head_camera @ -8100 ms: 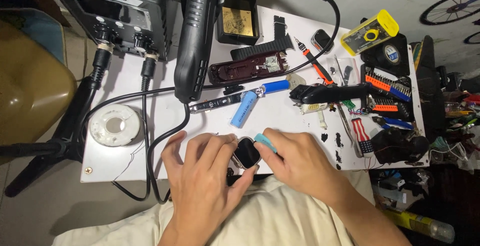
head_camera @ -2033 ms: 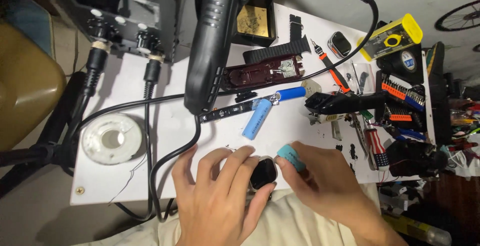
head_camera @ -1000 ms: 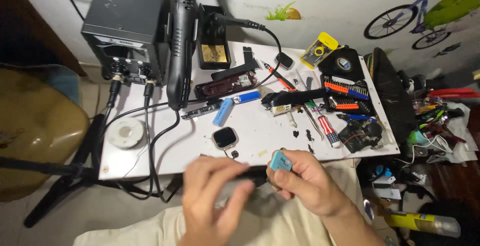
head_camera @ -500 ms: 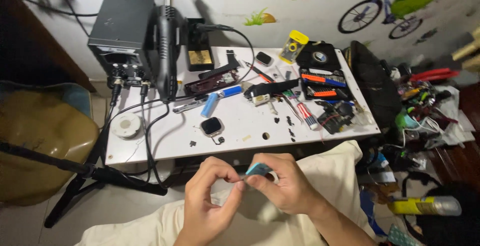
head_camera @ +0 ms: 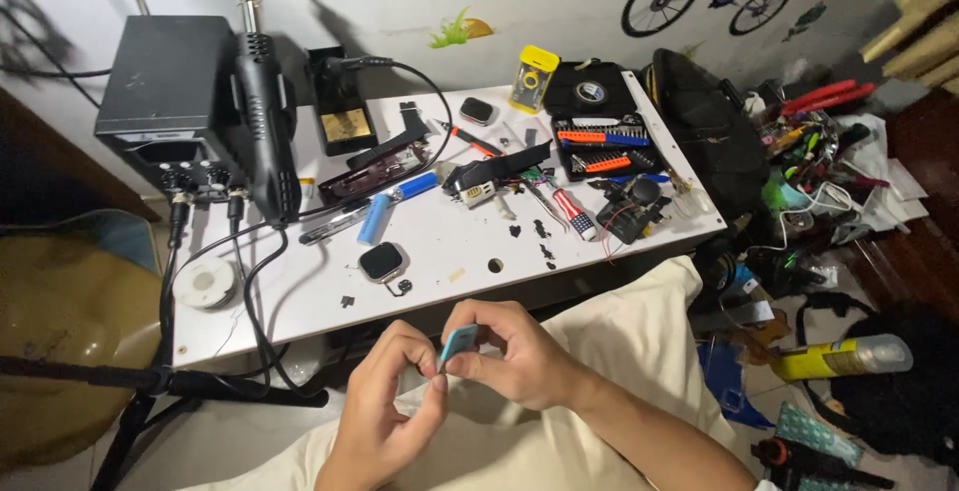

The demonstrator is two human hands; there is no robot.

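Observation:
My left hand (head_camera: 385, 406) and my right hand (head_camera: 509, 356) meet over my lap, below the white table's front edge (head_camera: 300, 326). Between their fingertips is a small light-blue flat piece (head_camera: 458, 344); the right thumb and fingers pinch it and the left fingertips touch its lower end. A small square dark smartwatch body (head_camera: 382, 262) lies on the table, apart from both hands.
A black soldering station (head_camera: 165, 101) with hot-air handle (head_camera: 265, 101) stands at back left, its cables (head_camera: 250, 301) trailing over the front edge. Solder spool (head_camera: 205, 281), blue battery cell (head_camera: 376, 219), screwdriver bit set (head_camera: 604, 146), yellow case (head_camera: 534, 78). Cluttered floor at right; tripod leg (head_camera: 150, 381) at left.
The view has pulled back and the table looks farther away. The watch body left my hands about a second ago and lies on the table. Both hands now work the blue piece over my lap.

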